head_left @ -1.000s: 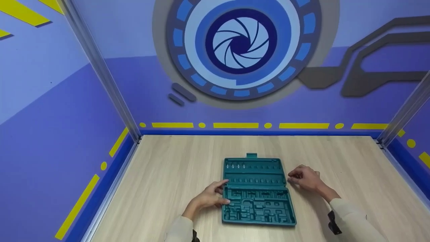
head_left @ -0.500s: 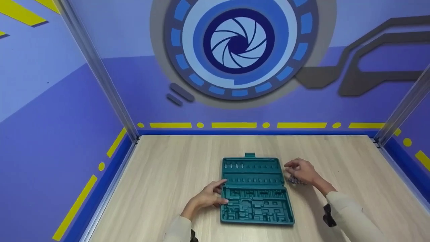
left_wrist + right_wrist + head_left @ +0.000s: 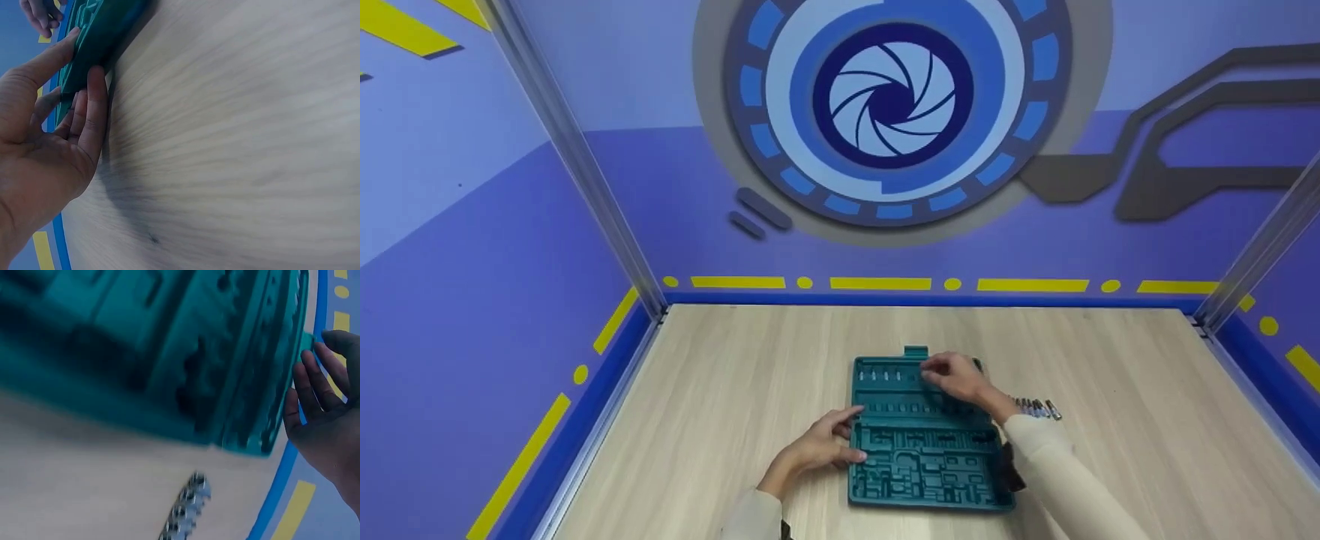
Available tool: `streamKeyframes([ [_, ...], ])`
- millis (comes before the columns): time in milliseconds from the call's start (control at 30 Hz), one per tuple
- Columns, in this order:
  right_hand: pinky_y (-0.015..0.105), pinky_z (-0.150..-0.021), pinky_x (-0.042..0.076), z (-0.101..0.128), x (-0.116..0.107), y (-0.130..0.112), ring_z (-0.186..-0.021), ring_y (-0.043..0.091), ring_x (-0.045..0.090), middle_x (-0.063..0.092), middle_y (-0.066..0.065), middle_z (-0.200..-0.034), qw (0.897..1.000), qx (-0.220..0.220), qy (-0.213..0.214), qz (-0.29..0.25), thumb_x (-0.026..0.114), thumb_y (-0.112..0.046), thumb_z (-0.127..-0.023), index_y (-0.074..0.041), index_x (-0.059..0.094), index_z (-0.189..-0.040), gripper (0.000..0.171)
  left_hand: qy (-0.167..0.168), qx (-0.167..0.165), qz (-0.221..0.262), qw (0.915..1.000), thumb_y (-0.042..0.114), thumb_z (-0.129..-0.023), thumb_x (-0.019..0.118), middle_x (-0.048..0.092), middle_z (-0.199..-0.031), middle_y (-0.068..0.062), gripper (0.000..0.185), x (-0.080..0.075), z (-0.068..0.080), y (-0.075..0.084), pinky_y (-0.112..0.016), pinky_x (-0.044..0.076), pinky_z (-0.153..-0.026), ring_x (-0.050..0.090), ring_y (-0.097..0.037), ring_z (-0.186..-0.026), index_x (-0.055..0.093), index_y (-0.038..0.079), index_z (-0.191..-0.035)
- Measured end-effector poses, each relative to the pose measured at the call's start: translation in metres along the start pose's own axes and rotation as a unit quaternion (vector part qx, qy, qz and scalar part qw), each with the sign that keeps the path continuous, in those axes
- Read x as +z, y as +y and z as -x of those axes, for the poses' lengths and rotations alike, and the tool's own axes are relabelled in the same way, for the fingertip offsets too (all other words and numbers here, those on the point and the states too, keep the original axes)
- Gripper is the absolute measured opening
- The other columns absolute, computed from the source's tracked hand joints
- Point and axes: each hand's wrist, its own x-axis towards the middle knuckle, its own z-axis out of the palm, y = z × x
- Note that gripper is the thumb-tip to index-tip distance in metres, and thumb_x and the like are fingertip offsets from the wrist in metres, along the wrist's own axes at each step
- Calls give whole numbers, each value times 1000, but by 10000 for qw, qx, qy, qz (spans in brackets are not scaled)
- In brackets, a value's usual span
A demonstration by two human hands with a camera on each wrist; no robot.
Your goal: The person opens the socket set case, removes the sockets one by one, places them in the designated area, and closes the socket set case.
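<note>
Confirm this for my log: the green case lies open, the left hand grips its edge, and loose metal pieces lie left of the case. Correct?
Not quite: the head view shows the loose metal pieces lying right of the green case. The rest stands.

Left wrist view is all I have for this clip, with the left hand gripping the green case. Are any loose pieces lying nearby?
Observer: Yes, a row of loose metal pieces lies on the table, to the right of the green case.
Operator: Where is the right hand that I glimpse in the corner?
Observer: Over the case's upper half, the one with the latch tab.
Operator: Is anything set in that half?
Observer: Four small metal pieces show in its top row.
</note>
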Motion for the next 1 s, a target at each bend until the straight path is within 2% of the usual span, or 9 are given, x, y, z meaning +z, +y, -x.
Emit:
streamKeyframes([
  [100, 51, -89, 54, -8, 16, -5, -100, 29, 65, 69, 18, -111, 9999, -144, 93, 20, 62, -8, -99, 5, 71, -118, 24, 75, -82, -55, 9999, 8, -84, 83, 50, -122, -11, 83, -2, 0, 0, -33, 57, -72, 50, -24, -109, 42, 14, -157],
  [200, 59, -93, 49, -11, 30, -8, -97, 31, 65, 70, 17, -106, 9992, -142, 292, 245, 65, -7, -98, 3, 74, -113, 21, 65, -129, -55, 9999, 9, -84, 84, 51, -120, -10, 83, -2, 0, 0, -33, 57, -73, 51, -23, -107, 43, 14, -156],
  [333, 71, -102, 36, -13, 43, -14, -104, 33, 63, 71, 13, -107, 9963, 277, 533, 618, 69, -13, -96, -3, 77, -110, 19, -3, -107, -67, 9999, 9, -85, 84, 51, -119, -9, 82, 0, -2, -1, -32, 57, -71, 51, -22, -106, 44, 14, -155],
  [400, 73, -104, 32, -17, 47, -17, -108, 35, 61, 70, 13, -109, 9947, 453, 559, 738, 70, -16, -96, -4, 77, -111, 20, -12, -84, -73, 9999, 8, -85, 83, 51, -118, -8, 81, 0, -2, -1, -32, 56, -70, 51, -23, -106, 44, 14, -155],
  [500, 73, -104, 33, -26, 51, -23, -111, 37, 62, 72, 15, -112, 9935, 522, 608, 812, 71, -18, -96, -4, 77, -113, 23, 20, -39, -101, 9999, 6, -85, 83, 52, -119, -8, 81, -4, -5, 1, -30, 55, -71, 51, -23, -107, 44, 14, -155],
  [633, 67, -100, 36, -32, 54, -27, -111, 39, 66, 75, 18, -115, 9927, 596, 793, 688, 72, -16, -95, -1, 76, -115, 25, 44, 48, -84, 9999, 6, -85, 83, 52, -121, -9, 82, -6, -5, 3, -29, 54, -73, 51, -23, -110, 43, 13, -155],
  [1000, 60, -96, 35, -27, 61, -23, -109, 39, 67, 76, 19, -112, 9898, 877, 1079, 308, 73, -14, -94, 1, 75, -113, 25, 103, -112, -25, 9999, 5, -84, 83, 50, -120, -8, 81, -1, -5, -2, -34, 57, -69, 50, -23, -108, 46, 17, -154],
])
